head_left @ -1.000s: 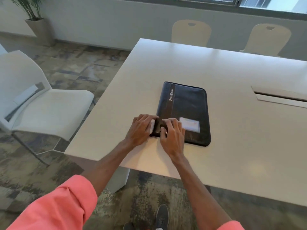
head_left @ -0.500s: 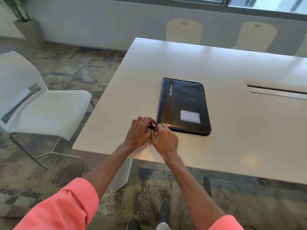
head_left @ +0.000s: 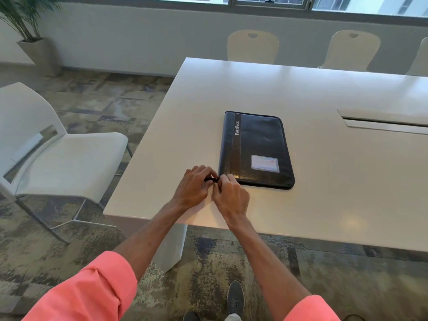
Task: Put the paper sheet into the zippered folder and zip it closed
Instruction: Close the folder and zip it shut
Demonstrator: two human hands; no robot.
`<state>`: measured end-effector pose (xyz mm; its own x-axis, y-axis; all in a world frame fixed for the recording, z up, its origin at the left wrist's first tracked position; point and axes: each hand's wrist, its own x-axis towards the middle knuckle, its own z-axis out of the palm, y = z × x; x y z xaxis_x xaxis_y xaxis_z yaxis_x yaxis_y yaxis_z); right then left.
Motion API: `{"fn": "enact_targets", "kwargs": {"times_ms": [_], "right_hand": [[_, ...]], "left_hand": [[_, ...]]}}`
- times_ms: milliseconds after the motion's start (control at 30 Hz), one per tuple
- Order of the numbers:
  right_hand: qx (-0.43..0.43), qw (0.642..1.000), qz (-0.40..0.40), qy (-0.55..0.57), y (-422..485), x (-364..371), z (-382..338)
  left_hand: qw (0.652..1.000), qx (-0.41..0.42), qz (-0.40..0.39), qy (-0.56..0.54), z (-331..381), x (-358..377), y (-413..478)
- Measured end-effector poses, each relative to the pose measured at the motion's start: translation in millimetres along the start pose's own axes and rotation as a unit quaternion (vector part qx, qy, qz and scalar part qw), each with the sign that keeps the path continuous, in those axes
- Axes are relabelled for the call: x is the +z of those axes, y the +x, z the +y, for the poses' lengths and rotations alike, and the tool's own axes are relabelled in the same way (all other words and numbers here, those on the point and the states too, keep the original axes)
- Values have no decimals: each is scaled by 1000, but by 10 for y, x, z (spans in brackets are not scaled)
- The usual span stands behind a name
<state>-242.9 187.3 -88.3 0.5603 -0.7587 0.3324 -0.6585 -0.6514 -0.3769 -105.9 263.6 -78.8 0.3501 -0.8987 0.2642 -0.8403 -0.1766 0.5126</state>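
A black zippered folder (head_left: pixel 256 150) lies flat and closed on the white table (head_left: pixel 324 205), with a clear card pocket on its cover. No paper sheet shows anywhere. Both hands meet at the folder's near left corner. My left hand (head_left: pixel 194 185) pinches a short black zipper tab (head_left: pixel 212 180) that sticks out to the left of that corner. My right hand (head_left: pixel 231 196) is curled with its fingertips on the same tab, right against the folder's edge.
A white chair (head_left: pixel 58 163) stands left of the table. Cream chairs (head_left: pixel 252 46) line the far side. A cable slot (head_left: pixel 382 122) is set into the tabletop at right. A potted plant (head_left: pixel 30 31) stands in the far left corner.
Both hands have slid off the folder's cover to its near left corner and closed on the black tab. The folder itself has stayed in place.
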Motion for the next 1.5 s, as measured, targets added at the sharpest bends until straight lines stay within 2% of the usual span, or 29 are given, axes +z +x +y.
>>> {"fn": "enact_targets", "kwargs": {"times_ms": [500, 1067, 1200, 1300, 1500], "right_hand": [[52, 995, 51, -64, -1, -163, 297], [195, 975, 84, -68, -40, -665, 1304], [197, 975, 85, -51, -72, -675, 1372], [192, 977, 86, -35, -87, -669, 1371], [175, 981, 83, -20, -98, -681, 1427]], "left_hand": [[998, -42, 26, -25, 2, 3, 0], [997, -40, 60, 9, -3, 112, 30], [996, -13, 66, 54, 19, 138, 34], [995, 47, 47, 80, 139, 191, 131], [976, 141, -48, 156, 628, 569, 458]]}}
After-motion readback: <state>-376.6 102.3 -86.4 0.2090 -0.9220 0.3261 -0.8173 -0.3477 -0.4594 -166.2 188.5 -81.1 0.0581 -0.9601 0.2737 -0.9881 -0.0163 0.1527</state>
